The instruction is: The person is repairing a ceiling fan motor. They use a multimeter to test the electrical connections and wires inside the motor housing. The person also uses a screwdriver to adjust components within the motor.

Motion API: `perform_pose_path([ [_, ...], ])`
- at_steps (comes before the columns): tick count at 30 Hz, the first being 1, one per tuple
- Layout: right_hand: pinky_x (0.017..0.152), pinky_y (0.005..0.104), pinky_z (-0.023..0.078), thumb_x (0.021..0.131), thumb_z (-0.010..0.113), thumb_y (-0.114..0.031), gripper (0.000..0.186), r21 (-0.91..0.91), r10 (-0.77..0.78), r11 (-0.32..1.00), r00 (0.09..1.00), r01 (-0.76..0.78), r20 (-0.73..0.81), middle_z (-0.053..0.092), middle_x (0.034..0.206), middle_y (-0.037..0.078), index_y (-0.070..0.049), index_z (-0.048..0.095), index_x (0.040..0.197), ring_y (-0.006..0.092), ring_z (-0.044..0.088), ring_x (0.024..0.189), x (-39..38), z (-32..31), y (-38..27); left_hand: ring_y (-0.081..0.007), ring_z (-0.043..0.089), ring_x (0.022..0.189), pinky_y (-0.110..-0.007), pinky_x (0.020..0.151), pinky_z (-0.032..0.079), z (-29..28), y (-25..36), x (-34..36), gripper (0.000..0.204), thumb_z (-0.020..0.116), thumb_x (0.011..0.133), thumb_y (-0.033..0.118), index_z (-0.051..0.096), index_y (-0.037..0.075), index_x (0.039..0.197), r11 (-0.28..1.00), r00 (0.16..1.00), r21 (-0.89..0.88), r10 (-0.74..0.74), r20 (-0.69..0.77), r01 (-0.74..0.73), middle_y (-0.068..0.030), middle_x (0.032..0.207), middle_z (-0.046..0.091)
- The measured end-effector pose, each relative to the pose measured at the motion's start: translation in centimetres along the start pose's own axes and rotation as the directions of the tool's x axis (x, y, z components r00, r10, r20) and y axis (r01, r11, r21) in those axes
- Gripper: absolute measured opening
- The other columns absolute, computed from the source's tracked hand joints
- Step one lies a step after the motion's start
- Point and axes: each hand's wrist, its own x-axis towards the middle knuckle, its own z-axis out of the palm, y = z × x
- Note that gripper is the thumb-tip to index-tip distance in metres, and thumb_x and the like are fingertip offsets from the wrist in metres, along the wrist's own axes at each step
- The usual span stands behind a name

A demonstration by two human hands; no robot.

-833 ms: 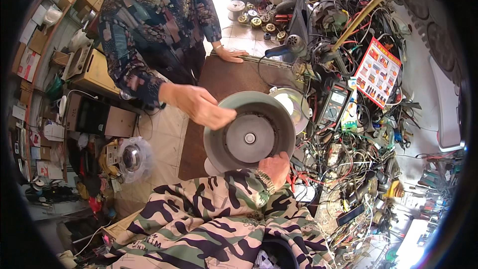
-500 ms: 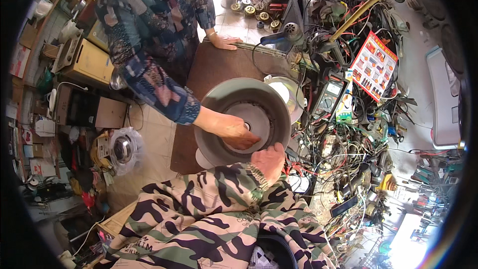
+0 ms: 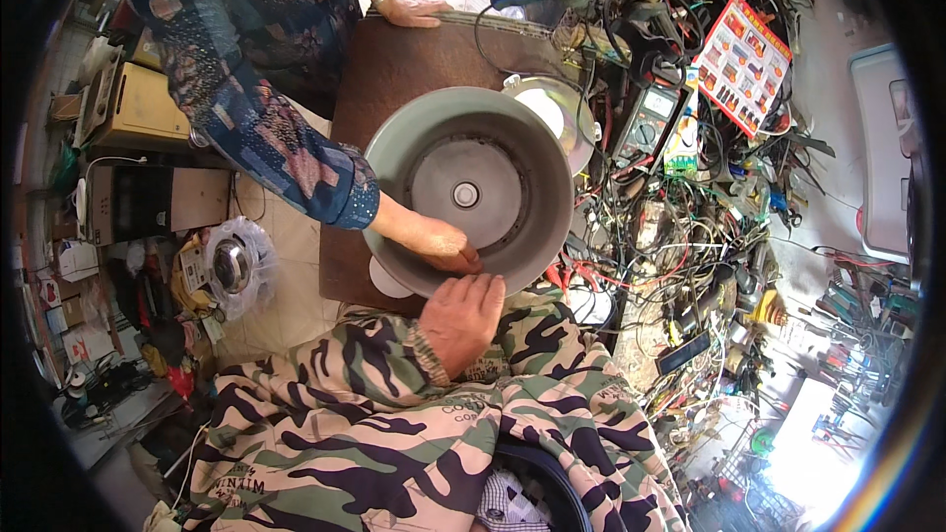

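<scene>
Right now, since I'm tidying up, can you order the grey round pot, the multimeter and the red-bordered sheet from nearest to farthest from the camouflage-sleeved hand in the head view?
1. Grey round pot: nearest, its near rim right by the camouflage-sleeved hand.
2. Multimeter: beyond the pot, to the right.
3. Red-bordered sheet: farthest, toward the upper right.

Glare (image 3: 813, 458) washes out the lower right, while black vignetting (image 3: 20, 20) encircles the picture.

The brown tabletop (image 3: 424, 59) supports a deep, round grey pot (image 3: 547, 202). A shiny round lid-like part (image 3: 579, 128) sits just right of the pot; a pale rounded part (image 3: 389, 279) projects past its near-left rim.
</scene>
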Motion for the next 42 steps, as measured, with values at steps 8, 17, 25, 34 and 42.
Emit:
perform_pose_path([
  [8,0.113,0.05,0.046,0.107,0.032,-0.059,0.073,-0.012,-0.014,1.0,0.999,0.014,-0.03,0.051,0.151,0.02,-0.006,0.037,0.157,0.0357,0.055,0.133,-0.7,-0.3,-0.1,-0.0358,0.065,0.114,-0.047,0.103,0.05,-1.0,-1.0,-1.0,0.045,0.06,0.084,0.01,0.061,-0.007,0.126,0.999,0.999,-0.011,0.051,-0.014,-0.051,-0.0222,0.122,0.067],
  [17,0.114,0.0502,0.045,0.107,0.031,-0.059,0.074,-0.001,-0.029,1.0,0.998,0.029,-0.047,0.051,0.151,0.02,-0.006,0.036,0.157,0.0359,0.055,0.134,-1.3,-0.4,0.1,-0.0315,0.065,0.108,-0.045,0.097,0.052,-1.9,-2.1,-1.4,0.037,0.062,0.082,0.013,0.067,-0.003,0.116,0.998,0.999,0.063,0.027,-0.018,-0.026,-0.0163,0.113,0.068],
  [25,0.114,0.0504,0.045,0.107,0.03,-0.06,0.074,0.015,-0.033,0.999,0.998,0.034,-0.047,0.05,0.152,0.02,-0.006,0.036,0.157,0.0362,0.055,0.134,-1.3,0.0,0.2,-0.0274,0.065,0.088,-0.041,0.084,0.052,-0.8,-3.9,-0.2,0.027,0.062,0.079,0.014,0.066,0.0,0.102,0.994,0.997,0.073,0.073,0.038,-0.076,-0.0112,0.093,0.068],
  [34,0.115,0.0506,0.044,0.107,0.029,-0.06,0.074,0.015,-0.034,0.999,0.998,0.034,-0.056,0.05,0.152,0.02,-0.006,0.036,0.157,0.0365,0.054,0.134,-0.9,0.2,0.3,-0.0246,0.065,0.08,-0.04,0.075,0.052,-0.9,-3.1,-1.4,0.021,0.063,0.078,0.014,0.065,0.005,0.096,0.996,0.997,0.075,0.048,0.054,-0.052,-0.0066,0.084,0.063],
  [42,0.115,0.0508,0.044,0.107,0.028,-0.06,0.075,0.032,-0.024,0.999,0.999,0.025,-0.034,0.049,0.153,0.021,-0.005,0.036,0.157,0.0367,0.054,0.135,0.2,0.7,0.5,-0.0283,0.067,0.084,-0.039,0.073,0.056,-1.6,-2.8,-1.1,0.029,0.065,0.078,0.009,0.069,0.003,0.106,1.0,0.998,-0.028,0.0,0.065,0.002,-0.0095,0.09,0.066],
])
